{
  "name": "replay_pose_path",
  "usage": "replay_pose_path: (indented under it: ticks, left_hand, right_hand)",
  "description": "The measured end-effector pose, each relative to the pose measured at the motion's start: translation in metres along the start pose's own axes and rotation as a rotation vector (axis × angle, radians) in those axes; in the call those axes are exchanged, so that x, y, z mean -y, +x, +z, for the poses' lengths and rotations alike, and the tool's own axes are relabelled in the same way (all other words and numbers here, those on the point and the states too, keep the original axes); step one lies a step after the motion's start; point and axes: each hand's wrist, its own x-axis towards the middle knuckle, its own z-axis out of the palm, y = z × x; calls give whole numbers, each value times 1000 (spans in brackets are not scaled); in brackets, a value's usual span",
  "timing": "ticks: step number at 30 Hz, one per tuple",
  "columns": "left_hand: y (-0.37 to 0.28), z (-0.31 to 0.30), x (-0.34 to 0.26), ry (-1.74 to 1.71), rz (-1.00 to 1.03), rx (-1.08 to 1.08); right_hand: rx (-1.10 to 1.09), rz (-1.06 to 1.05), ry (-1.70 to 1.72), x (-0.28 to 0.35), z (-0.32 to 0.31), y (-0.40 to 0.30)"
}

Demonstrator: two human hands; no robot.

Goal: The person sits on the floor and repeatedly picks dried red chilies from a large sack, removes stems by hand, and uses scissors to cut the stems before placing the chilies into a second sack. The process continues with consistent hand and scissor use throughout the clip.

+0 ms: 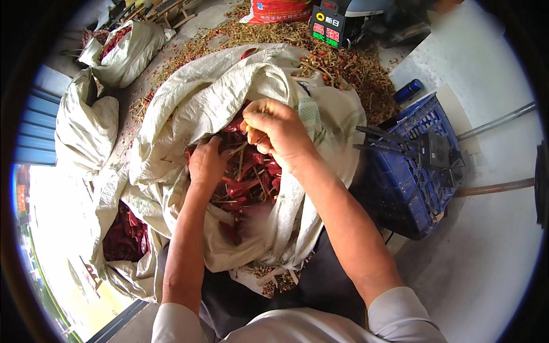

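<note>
Dried red chili peppers (240, 186), mixed with thin stems, fill a large white woven sack (206, 94) that lies with its mouth spread in front of me. My left hand (209, 160) is at the left side of the sack's mouth, its fingers down among the peppers; whether it grips one is hidden. Just above the peppers, on the right, my right hand (276, 128) is curled with its fingertips pinched together on small yellowish-orange bits, perhaps pepper stem ends. A pale stem shows between the two hands.
At the lower left a second woven sack (161, 214) holds more red peppers (126, 236). Two further sacks stand upper left. Stem debris (364, 77) covers the floor beyond the large sack. On the right, a blue plastic crate (399, 184) carries a black device with rods (433, 150) near a blue cylinder (408, 90).
</note>
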Motion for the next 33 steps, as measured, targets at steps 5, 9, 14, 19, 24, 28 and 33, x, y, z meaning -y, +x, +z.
replay_pose_path:
  ticks: [5,9,14,19,24,28,33]
  left_hand:
    - [-4,-17,6,-47,-43,194]
    - [-9,-36,13,-419,-205,226]
    - [-19,-63,17,-1207,-439,110]
    - [-21,-78,22,-1577,-493,-36]
    - [-30,-79,27,-1678,-436,-51]
    - [-42,-79,22,-1535,-293,27]
    - [-46,-87,19,-1226,-231,-12]
  right_hand:
    - [35,129,-228,1,-14,-4]
    - [-12,71,-551,-5,-24,-1]
    - [26,16,-1105,-6,-6,-4]
    - [253,99,-1197,-20,8,-8]
    - [316,-46,-739,-48,18,1]
    - [188,95,-409,-50,25,2]
    - [32,-385,-988,-50,19,5]
